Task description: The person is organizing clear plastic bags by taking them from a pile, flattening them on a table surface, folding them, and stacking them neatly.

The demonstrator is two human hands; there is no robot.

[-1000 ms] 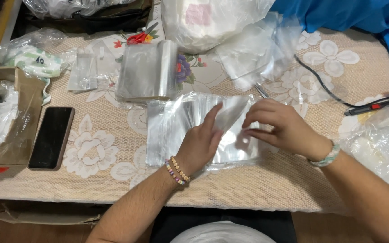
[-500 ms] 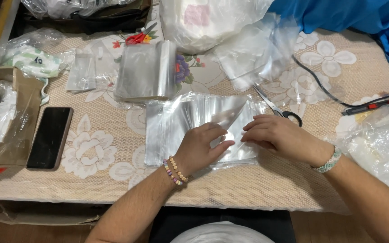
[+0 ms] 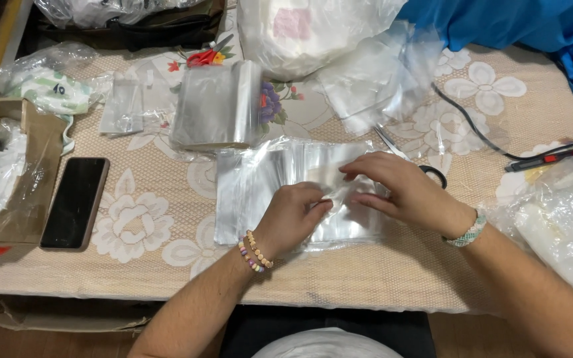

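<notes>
Your worktop [image 3: 134,265]: beige cloth, big white flowers. Stack of clear bags [image 3: 217,106] upper middle; black phone [image 3: 74,202] left; blue cloth [image 3: 518,26] upper right. Clear bag pile [image 3: 266,179] at frame centre, long side left-to-right. Your left hand [image 3: 293,219] and right hand [image 3: 399,189] pinch top bag.

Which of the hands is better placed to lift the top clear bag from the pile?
Probably the right hand: its fingertips already pinch the top clear bag, while the left hand lies flatter on the pile, pressing it down.
</notes>
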